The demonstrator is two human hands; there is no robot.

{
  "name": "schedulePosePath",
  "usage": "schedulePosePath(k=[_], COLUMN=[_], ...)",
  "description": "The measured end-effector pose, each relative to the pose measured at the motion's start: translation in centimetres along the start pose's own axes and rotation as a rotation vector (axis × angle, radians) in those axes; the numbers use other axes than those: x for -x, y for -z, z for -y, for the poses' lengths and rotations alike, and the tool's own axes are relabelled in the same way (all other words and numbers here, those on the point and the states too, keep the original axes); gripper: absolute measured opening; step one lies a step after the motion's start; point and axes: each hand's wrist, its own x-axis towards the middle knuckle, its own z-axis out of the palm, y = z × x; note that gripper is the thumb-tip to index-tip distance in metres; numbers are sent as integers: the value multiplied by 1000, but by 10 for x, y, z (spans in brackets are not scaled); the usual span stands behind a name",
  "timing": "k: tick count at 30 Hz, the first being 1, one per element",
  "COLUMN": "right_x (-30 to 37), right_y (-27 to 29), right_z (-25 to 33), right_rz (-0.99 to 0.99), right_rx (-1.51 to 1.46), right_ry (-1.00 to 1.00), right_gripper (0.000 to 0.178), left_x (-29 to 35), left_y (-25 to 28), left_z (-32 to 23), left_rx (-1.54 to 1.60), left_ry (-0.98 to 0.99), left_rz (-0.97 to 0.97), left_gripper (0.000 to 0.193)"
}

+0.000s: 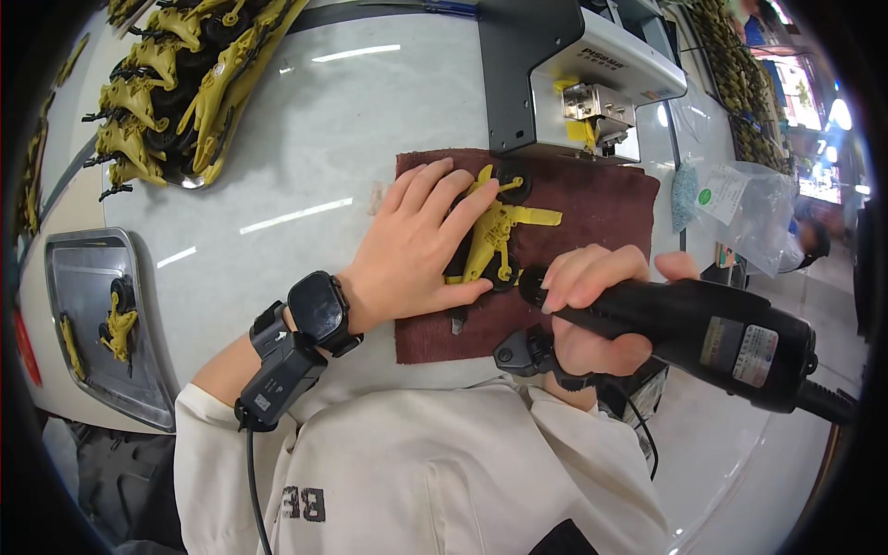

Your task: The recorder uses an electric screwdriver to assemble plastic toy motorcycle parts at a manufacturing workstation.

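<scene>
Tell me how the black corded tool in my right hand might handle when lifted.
The black tool probably feels heavier toward its thicker cord end. Its rounded casing could roll if set down, and the cord might tug on it.

The wheeled frame is yellow, its wheels black. The mat is maroon, the corded tool black.

Head-worn fisheye camera, facing down
It looks from above and behind the left hand and right hand, near both.
</scene>
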Motion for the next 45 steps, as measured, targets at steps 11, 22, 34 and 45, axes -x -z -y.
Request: schedulePosePath(k=[11,22,34,45], right_x=[-100,-57,-122,-110], right_y=[38,26,29,26], right_z=[14,-10,-11,15], right_rz=[-324,-258,-319,-398], right_rx=[220,221,283,389], right_ry=[250,26,172,207], right_gripper=[68,61,49,71], left_x=[2,1,3,2], left_y=[1,3,4,4], left_z=[-1,2,0,1], left_rx=[-6,56,19,50], left_ry=[-5,-27,-14,-13], left_rz=[16,36,29,37], left_gripper=[84,91,91,90])
